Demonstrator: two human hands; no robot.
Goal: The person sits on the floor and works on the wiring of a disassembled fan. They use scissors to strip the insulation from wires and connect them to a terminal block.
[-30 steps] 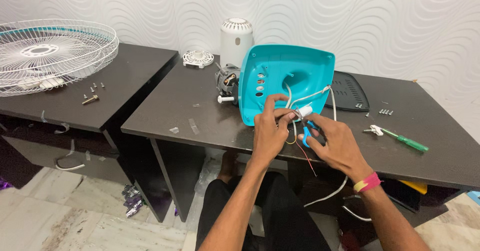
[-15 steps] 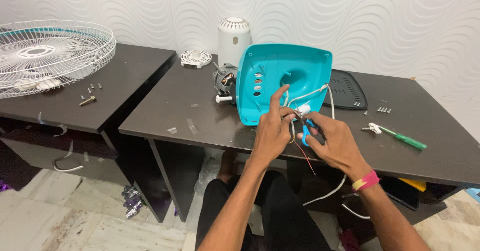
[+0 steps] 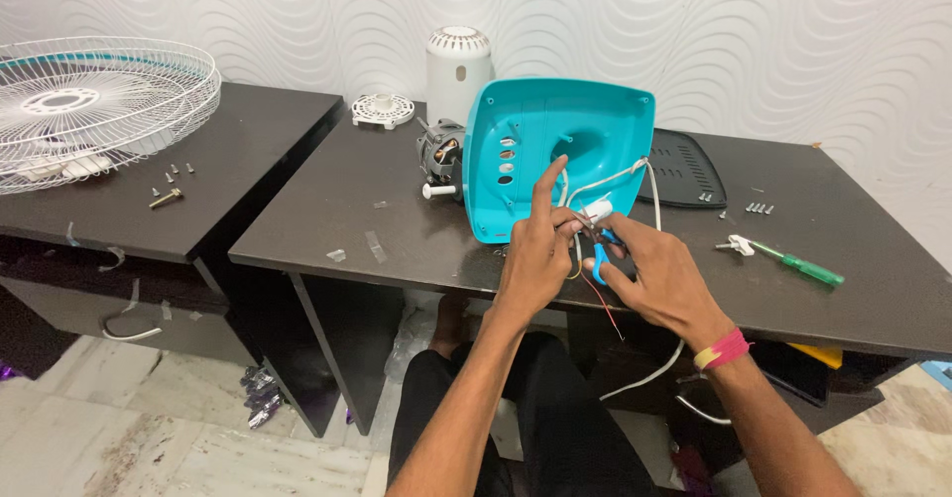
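The left hand (image 3: 534, 251) is held at the desk edge with its forefinger raised and pointing up, while thumb and other fingers are pinched on thin wires (image 3: 578, 244) near a small white part (image 3: 598, 209). The right hand (image 3: 656, 279) is closed round a blue-handled tool (image 3: 601, 256), apparently scissors or cutters, whose tip is brought against the same wires; the blades are hidden between the hands, so whether they are shut cannot be told. A pink band (image 3: 722, 349) is worn on the right wrist.

The wires are judged light, soft and easily kinked or torn at their ends, so they are best gripped close to the white part, by the insulation. A red strand (image 3: 605, 309) and a white cable (image 3: 650, 373) are left hanging below the desk edge.

Just behind the hands, a teal housing (image 3: 555, 150) is stood upright on the dark desk (image 3: 327, 219), with the white cable run into it; it is judged stiff, light plastic, safely taken by its rim. A motor (image 3: 439, 155) is touching its left side, and a white cap (image 3: 458, 70) is set behind that. A black grille plate (image 3: 684, 170), loose screws (image 3: 759, 206) and a green screwdriver (image 3: 798, 264) are laid to the right. A wire fan guard (image 3: 89, 110) is rested on the left desk, well apart.
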